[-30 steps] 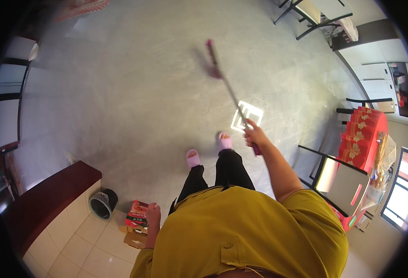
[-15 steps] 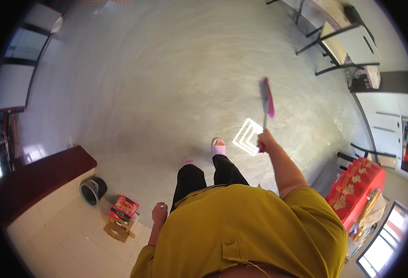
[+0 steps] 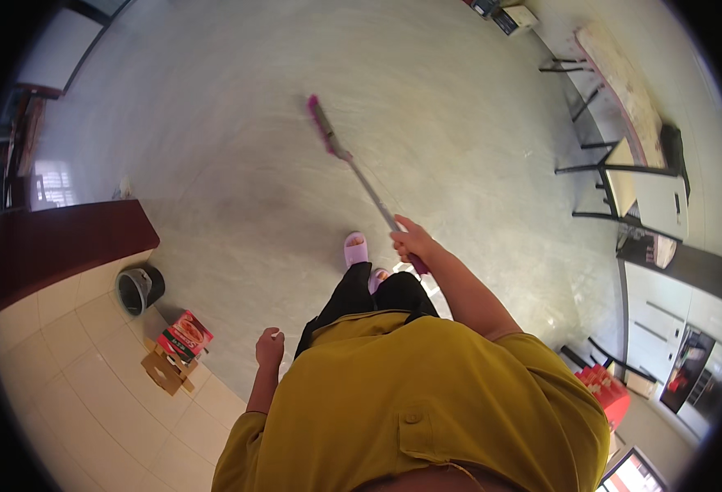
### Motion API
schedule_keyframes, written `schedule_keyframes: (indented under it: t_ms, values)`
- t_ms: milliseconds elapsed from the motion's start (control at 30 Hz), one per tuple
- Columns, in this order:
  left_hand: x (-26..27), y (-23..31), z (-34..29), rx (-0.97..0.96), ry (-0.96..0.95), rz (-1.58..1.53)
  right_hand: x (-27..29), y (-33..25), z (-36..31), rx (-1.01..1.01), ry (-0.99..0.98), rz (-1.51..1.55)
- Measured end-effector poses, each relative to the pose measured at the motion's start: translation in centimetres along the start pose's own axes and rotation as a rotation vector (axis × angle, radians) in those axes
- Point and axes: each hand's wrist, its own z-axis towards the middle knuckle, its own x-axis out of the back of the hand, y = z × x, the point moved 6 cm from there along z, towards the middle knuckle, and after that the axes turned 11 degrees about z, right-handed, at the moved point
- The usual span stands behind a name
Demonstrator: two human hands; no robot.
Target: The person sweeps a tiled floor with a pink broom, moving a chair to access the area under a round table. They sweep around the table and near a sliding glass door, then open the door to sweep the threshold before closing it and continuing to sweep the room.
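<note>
My right hand [image 3: 414,242] is wrapped round the handle of a long-handled brush [image 3: 372,193], near its dark purple end. The handle is grey and slants away to the far left. At its far end the narrow head with pink bristles is held out over the grey floor [image 3: 238,164]; whether it touches is hard to tell. My left hand [image 3: 270,349] hangs closed by my left side, with a small white bit showing at its fingers that is too small to name. Below the brush are my feet in pink slippers [image 3: 355,248].
To the left, a dark bin [image 3: 139,289] and a red box [image 3: 185,334] on cardboard stand beside a low wall with a dark red top [image 3: 66,246]. A table [image 3: 623,86] and chairs [image 3: 623,176] line the right. Behind them are white cabinets [image 3: 660,316].
The brush has swung from the right to the far left in my right hand. My feet have stepped forward, and the view has turned and shifted. My left hand stays closed at my side.
</note>
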Motion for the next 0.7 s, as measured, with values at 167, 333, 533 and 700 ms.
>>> schedule_keyframes:
  t_ms: [167,333,533,700]
  values:
    - [-0.5,-1.9,-0.1,0.058,0.089,0.024,7.9,-4.6,-2.7,0.104,0.233,-0.016]
    - [-2.7,-0.9,-1.4,0.183,0.037,-0.065,18.3,-11.7,-0.9,0.168,0.578,-0.125]
    - [-8.9,3.5,1.1,0.301,0.029,-0.235,22.9,-18.5,9.7,0.15,0.143,-0.062]
    - [-8.2,14.8,0.0,0.274,0.008,-0.343,9.5,-19.3,9.5,-0.108,0.172,-0.2]
